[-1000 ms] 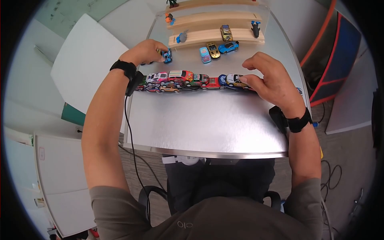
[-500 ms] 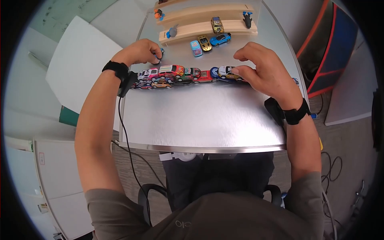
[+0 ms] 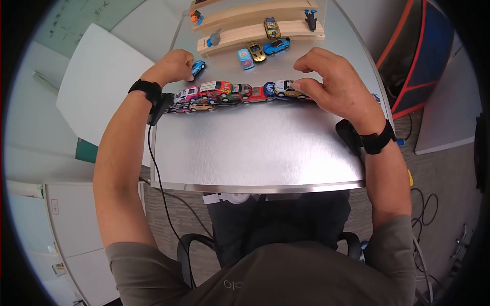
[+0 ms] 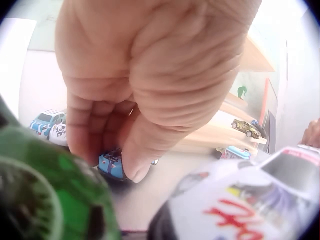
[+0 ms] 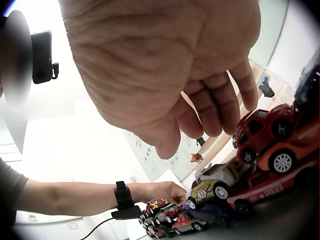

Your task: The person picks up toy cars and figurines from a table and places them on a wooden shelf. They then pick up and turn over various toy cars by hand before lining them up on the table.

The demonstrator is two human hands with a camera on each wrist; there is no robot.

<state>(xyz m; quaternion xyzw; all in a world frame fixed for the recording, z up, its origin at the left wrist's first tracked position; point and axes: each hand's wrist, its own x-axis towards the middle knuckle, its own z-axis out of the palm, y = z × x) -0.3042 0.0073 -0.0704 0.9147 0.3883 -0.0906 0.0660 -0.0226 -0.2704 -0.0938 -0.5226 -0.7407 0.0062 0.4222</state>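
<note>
Beyond the left end of a row of stacked toy cars (image 3: 224, 91), my left hand (image 3: 172, 67) pinches a small blue toy car (image 4: 111, 164) between thumb and fingers. Part of this car shows past the fingertips in the head view. My right hand (image 3: 334, 86) hovers at the row's right end, fingers loosely bent and holding nothing. Its thumb overlaps a white and gold toy car (image 3: 286, 88) on top of the row in the head view. In the right wrist view, a red toy car (image 5: 262, 130) sits on the stack close beneath the fingers.
Wooden shelf steps (image 3: 235, 43) stand at the back, bearing small animal figures and a gold toy car (image 3: 272, 28). In front of them are a blue car (image 3: 276, 46), a gold car (image 3: 256, 52) and a light blue car (image 3: 245, 59). A cable (image 3: 162, 188) hangs from my left wrist.
The head view has shifted, so the table and cars appear further left. The blue car at my left fingers, mostly hidden half a second ago, now shows at a slant. My right hand stays over the row.
</note>
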